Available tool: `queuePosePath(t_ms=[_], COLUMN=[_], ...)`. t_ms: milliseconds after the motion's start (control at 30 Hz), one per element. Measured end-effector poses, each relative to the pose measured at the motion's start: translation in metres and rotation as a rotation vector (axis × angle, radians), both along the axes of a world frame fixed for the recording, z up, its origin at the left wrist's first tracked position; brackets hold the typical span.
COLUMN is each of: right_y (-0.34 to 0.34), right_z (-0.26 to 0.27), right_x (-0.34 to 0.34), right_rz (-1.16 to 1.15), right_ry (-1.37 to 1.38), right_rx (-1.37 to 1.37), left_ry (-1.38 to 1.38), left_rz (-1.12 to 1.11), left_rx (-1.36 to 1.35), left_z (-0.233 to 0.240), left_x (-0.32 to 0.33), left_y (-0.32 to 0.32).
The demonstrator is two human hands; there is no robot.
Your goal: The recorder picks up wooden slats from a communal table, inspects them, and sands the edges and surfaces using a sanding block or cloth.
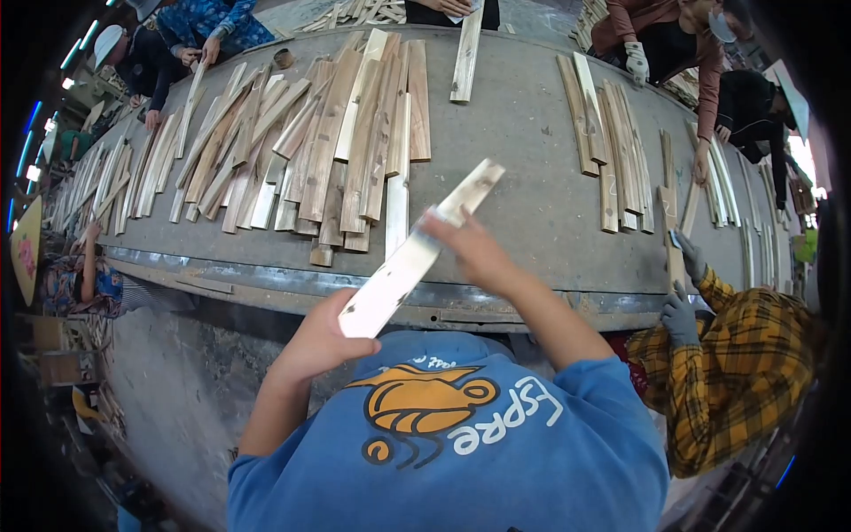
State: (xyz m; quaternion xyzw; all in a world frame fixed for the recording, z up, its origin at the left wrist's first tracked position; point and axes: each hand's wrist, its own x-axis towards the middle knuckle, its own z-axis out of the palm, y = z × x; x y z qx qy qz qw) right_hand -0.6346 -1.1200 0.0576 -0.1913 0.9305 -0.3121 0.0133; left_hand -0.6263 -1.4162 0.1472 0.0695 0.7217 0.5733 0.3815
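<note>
A pale wooden strip (392, 282) with dark knots slants up and right in front of my body. Its near end is gripped by my left hand (332, 332), the thumb lying across the end. My right hand (469, 246) rests on the upper part of the strip, pressing a small, blurred, light-coloured piece, perhaps a sanding pad or paper, against it. Past the strip's left side, a large heap of wooden strips (332, 139) is spread on the grey table (518, 193). One bright strip (397, 213) reaches from the heap toward the table's near edge.
The table's metal-faced edge (266, 271) runs across before me. More strips (621, 156) lie on the right. A co-worker in a checked shirt (738, 366) works close on my right with gloved hands. Several people stand across the table, one holding a strip (469, 56). A small round container (284, 58) stands behind the heap.
</note>
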Motion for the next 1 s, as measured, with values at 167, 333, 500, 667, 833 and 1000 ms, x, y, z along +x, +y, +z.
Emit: queuePosePath(t_ms=[167,333,500,667,833,1000], right_y=[0.007,-0.014,0.015,-0.039,-0.009,-0.052], right_z=[0.008,0.001,-0.015,0.008,-0.023,-0.003], right_x=[0.023,0.030,0.022,0.051,0.032,0.055], right_rz=[0.165,-0.113,-0.294,-0.035,-0.040,-0.069], right_ry=[0.157,0.118,-0.164,0.222,0.421,0.304], right_rx=[0.090,0.091,-0.353,-0.030,0.121,0.021], left_ry=[-0.098,-0.125,-0.385,-0.637,-0.781,-0.865], left_rz=[-0.090,-0.057,-0.074,0.065,0.078,0.096], left_rx=[0.058,0.196,0.279,0.436,0.584,0.709], left_z=[-0.024,-0.058,-0.041,-0.056,-0.063,-0.074], left_x=[-0.022,-0.018,-0.017,-0.017,-0.012,-0.009], left_y=[0.047,0.065,0.060,0.052,0.041,0.033])
